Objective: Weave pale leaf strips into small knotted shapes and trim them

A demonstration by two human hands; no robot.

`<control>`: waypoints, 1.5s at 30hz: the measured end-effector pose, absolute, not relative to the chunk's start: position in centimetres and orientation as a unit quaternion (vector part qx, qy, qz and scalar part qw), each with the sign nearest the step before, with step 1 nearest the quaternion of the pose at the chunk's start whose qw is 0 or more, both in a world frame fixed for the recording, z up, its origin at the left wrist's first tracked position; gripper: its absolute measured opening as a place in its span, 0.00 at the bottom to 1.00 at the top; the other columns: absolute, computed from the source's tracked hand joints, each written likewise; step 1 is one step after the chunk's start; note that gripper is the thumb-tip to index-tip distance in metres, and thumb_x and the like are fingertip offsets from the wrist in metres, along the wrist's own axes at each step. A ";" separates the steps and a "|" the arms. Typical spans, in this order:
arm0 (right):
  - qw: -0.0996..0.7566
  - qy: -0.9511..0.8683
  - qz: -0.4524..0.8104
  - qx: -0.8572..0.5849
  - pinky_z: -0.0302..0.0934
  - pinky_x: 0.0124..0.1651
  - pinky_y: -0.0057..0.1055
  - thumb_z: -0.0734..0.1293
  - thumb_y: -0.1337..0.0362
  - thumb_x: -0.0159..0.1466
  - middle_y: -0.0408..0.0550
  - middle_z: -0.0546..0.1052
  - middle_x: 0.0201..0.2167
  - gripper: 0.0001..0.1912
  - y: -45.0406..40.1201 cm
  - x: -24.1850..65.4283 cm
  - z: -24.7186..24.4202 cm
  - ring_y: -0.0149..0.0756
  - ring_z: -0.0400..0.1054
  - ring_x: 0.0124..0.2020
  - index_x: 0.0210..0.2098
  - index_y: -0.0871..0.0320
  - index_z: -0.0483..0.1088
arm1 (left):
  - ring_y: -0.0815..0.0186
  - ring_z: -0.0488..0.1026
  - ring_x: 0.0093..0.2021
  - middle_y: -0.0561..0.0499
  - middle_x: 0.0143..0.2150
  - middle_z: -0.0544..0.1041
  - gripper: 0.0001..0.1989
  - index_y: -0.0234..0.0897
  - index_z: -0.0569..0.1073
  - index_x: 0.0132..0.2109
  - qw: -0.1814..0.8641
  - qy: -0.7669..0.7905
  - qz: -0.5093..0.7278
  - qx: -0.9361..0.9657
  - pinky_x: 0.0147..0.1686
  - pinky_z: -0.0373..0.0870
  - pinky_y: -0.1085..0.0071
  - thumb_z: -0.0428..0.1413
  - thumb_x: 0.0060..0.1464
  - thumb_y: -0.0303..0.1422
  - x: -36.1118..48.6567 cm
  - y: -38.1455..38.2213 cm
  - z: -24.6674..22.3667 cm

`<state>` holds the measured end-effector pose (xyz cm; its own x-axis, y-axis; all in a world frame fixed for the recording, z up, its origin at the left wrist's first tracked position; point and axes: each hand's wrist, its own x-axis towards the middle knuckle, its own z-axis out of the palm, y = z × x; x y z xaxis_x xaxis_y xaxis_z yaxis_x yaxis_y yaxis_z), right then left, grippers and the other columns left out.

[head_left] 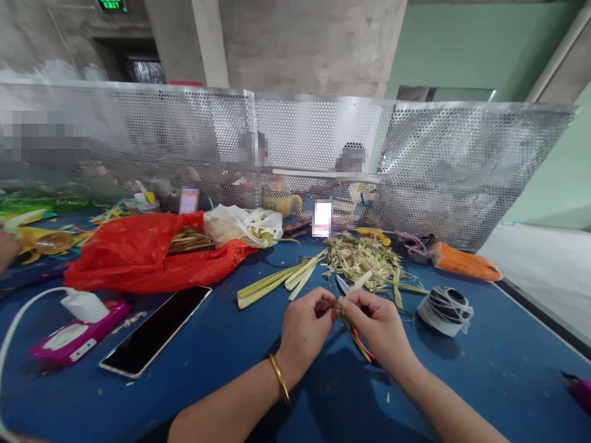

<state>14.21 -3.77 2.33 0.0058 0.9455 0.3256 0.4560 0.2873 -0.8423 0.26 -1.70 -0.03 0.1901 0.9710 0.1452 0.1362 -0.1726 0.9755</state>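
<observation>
My left hand (308, 326), with a gold bangle on the wrist, is closed in a pinch near the middle of the blue table. Its fingertips meet those of my right hand (376, 323), also pinched, around a thin piece of greenish plant strip (340, 306). How the strip is split between the fingers is too small to tell. Red-handled scissors (362, 346) lie under my right hand, their blades partly hidden. Just beyond are a heap of shredded plant fibre (364, 258) and pale green stalks (270, 284).
A thread spool (446, 311) stands right, an orange packet (466, 261) behind it. On the left are a phone (157, 332), a purple power strip (80, 335), a red plastic bag (129, 252) and another person's hand (8, 249). A perforated metal screen (318, 129) crosses the back.
</observation>
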 end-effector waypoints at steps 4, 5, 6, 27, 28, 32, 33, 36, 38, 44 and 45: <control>0.391 -0.792 0.149 -0.444 0.62 0.42 0.31 0.60 0.61 0.64 0.50 0.75 0.36 0.12 -3.6 17.9 4.8 0.36 0.69 0.39 0.39 0.55 0.75 | 0.73 0.65 0.17 0.57 0.18 0.70 0.08 0.36 0.68 0.30 0.586 0.427 0.471 0.503 0.19 0.56 0.78 0.60 0.43 0.33 0.2 -1.0 0.6; 0.376 -0.793 0.144 -0.458 0.63 0.43 0.32 0.60 0.61 0.65 0.50 0.75 0.38 0.12 -3.5 19.1 5.3 0.36 0.69 0.40 0.40 0.55 0.75 | 0.74 0.64 0.16 0.57 0.18 0.69 0.09 0.36 0.68 0.30 0.600 0.426 0.478 0.480 0.19 0.53 0.78 0.60 0.43 0.34 0.1 -0.8 0.7; 0.361 -0.791 0.142 -0.474 0.63 0.43 0.32 0.60 0.61 0.65 0.50 0.76 0.38 0.12 -3.3 20.2 5.6 0.36 0.70 0.39 0.41 0.54 0.75 | 0.75 0.63 0.16 0.57 0.18 0.69 0.10 0.35 0.68 0.31 0.611 0.423 0.485 0.462 0.18 0.51 0.79 0.61 0.43 0.34 0.0 -0.6 0.8; 0.347 -0.749 0.231 -0.516 0.55 0.32 0.27 0.58 0.55 0.66 0.42 0.63 0.22 0.23 -3.7 17.2 3.6 0.31 0.60 0.27 0.17 0.57 0.59 | 0.76 0.65 0.16 0.52 0.24 0.76 0.06 0.31 0.79 0.30 0.645 0.395 0.452 0.472 0.20 0.60 0.78 0.61 0.41 0.29 0.6 -1.0 0.2; 0.325 -0.757 0.218 -0.523 0.55 0.32 0.27 0.58 0.56 0.66 0.42 0.63 0.23 0.23 -3.7 17.2 3.5 0.31 0.60 0.28 0.17 0.57 0.58 | 0.76 0.65 0.17 0.51 0.25 0.76 0.06 0.32 0.79 0.30 0.640 0.394 0.452 0.480 0.20 0.60 0.78 0.61 0.42 0.29 0.6 -1.0 0.2; 0.271 -0.778 0.179 -0.537 0.55 0.32 0.27 0.58 0.58 0.66 0.42 0.63 0.24 0.21 -3.8 16.8 3.3 0.31 0.61 0.28 0.18 0.57 0.58 | 0.75 0.65 0.17 0.49 0.27 0.78 0.07 0.32 0.79 0.30 0.627 0.407 0.452 0.487 0.20 0.61 0.78 0.61 0.41 0.31 0.7 -1.1 0.3; 0.265 -0.780 0.167 -0.542 0.55 0.32 0.27 0.57 0.58 0.66 0.42 0.64 0.25 0.20 -3.9 16.7 3.3 0.31 0.61 0.28 0.18 0.57 0.58 | 0.75 0.65 0.17 0.49 0.28 0.78 0.08 0.32 0.79 0.31 0.626 0.408 0.452 0.487 0.20 0.61 0.77 0.62 0.40 0.31 0.7 -1.1 0.3; 0.257 -0.778 0.137 -0.557 0.55 0.31 0.27 0.57 0.59 0.66 0.43 0.65 0.26 0.20 -4.0 16.4 2.9 0.31 0.63 0.28 0.19 0.57 0.60 | 0.75 0.65 0.17 0.49 0.27 0.78 0.09 0.32 0.80 0.32 0.621 0.404 0.439 0.508 0.19 0.60 0.77 0.62 0.41 0.33 0.7 -1.2 0.2; 0.263 -0.773 0.118 -0.565 0.54 0.31 0.27 0.57 0.59 0.66 0.43 0.66 0.27 0.19 -4.0 16.3 2.6 0.31 0.63 0.28 0.20 0.57 0.61 | 0.74 0.65 0.17 0.50 0.26 0.77 0.10 0.33 0.80 0.32 0.608 0.403 0.429 0.533 0.19 0.60 0.77 0.61 0.42 0.35 0.8 -1.3 -0.2; 0.299 -0.711 0.177 -0.612 0.51 0.26 0.26 0.62 0.58 0.61 0.38 0.67 0.20 0.09 -3.8 15.9 1.8 0.31 0.60 0.22 0.37 0.55 0.66 | 0.70 0.68 0.19 0.53 0.23 0.74 0.10 0.36 0.80 0.31 0.527 0.420 0.397 0.623 0.21 0.62 0.75 0.56 0.48 0.35 0.6 -1.4 -1.0; 0.305 -0.707 0.199 -0.606 0.51 0.25 0.26 0.62 0.57 0.61 0.37 0.66 0.20 0.10 -3.8 15.9 1.8 0.31 0.59 0.21 0.38 0.56 0.67 | 0.69 0.68 0.19 0.53 0.22 0.74 0.10 0.37 0.80 0.31 0.516 0.423 0.390 0.634 0.21 0.62 0.75 0.55 0.48 0.35 0.5 -1.5 -1.0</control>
<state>15.95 -3.78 1.82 -0.0791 0.9787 0.1896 0.7355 0.1857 -0.6515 0.54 -1.49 -1.01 0.3375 0.9395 0.0581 0.1336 -0.1089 0.9850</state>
